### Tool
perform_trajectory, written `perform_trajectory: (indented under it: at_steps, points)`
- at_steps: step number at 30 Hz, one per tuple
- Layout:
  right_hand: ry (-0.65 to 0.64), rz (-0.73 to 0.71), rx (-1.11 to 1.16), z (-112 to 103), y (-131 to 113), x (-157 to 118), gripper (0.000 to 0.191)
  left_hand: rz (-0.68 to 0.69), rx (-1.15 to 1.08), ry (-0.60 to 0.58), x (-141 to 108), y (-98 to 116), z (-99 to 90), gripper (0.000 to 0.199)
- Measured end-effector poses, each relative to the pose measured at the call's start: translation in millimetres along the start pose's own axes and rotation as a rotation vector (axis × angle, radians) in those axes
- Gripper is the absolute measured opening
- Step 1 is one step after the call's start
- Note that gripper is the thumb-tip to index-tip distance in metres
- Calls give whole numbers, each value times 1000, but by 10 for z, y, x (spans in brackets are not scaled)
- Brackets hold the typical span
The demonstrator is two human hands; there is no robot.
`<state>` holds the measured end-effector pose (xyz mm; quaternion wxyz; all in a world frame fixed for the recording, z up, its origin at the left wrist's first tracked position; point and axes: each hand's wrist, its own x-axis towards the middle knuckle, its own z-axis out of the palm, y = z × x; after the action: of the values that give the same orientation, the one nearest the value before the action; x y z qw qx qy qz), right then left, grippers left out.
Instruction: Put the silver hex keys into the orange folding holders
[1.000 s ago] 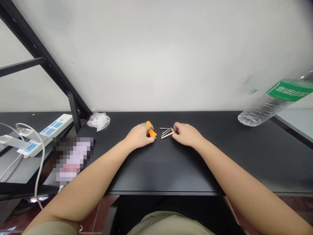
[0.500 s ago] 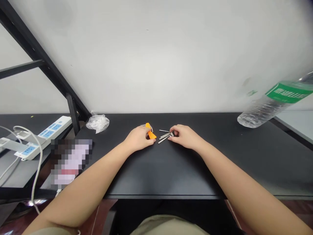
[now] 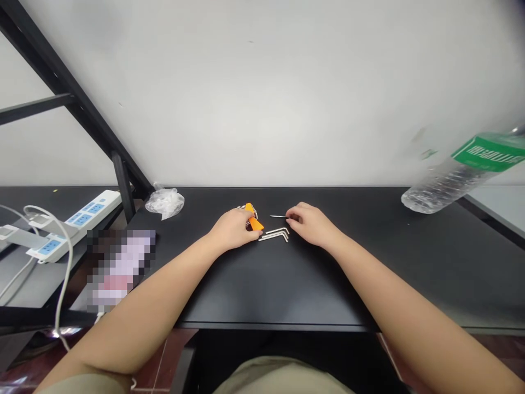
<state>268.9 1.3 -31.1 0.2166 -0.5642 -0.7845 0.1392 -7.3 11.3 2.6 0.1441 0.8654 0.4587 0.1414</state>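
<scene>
One orange holder sits in the left hand, fingers curled around it. Just right, three bent hex keys lie on the bench, well behind its front edge — past them, the right hand, fingers nearly meeting at a thin rod, grip unclear — then wide bench, and a bottle, its green label illegible.

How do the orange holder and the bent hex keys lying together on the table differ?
The holder is orange, while the hex keys look silvery. The holder is in the left hand; the hex keys lie loose on the table. The holder's visible part is broad; the hex keys are thin. Both are near the table's middle.
</scene>
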Motion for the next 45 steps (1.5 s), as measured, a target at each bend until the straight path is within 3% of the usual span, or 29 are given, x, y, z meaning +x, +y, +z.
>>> perform_trajectory:
  at_steps: [5,8,11,18,22,24,28,34,39,45]
  points:
    - [11,-84,25,15,-33,29,21,20,9,20,-4,10,8,23]
    - [-98,-162,81,-60,-167,-28,18,40,8,58,-8,8,36,24]
    - [-217,-210,81,-111,-282,-93,19,44,-21,94,-14,-1,72,38]
    - [-186,-238,85,-85,-324,-97,15,99,-115,136,-33,-9,106,53]
    - [-66,-141,318,-99,-399,-69,25,237,-230,149,-53,58,96,52]
    - [-88,-55,545,-98,-443,-62,30,284,-302,143,-65,104,89,50]
    - [-234,95,936,-79,-475,-61,33,319,-403,90,-82,166,79,53]
    - [-517,287,1332,-77,-426,-47,28,363,-419,32,-99,200,75,55]
    - [-659,302,1435,-119,-415,-46,23,443,-392,61,-118,238,72,50]
    - [-562,260,1461,-115,-411,-48,25,388,-377,126,-118,268,40,52]
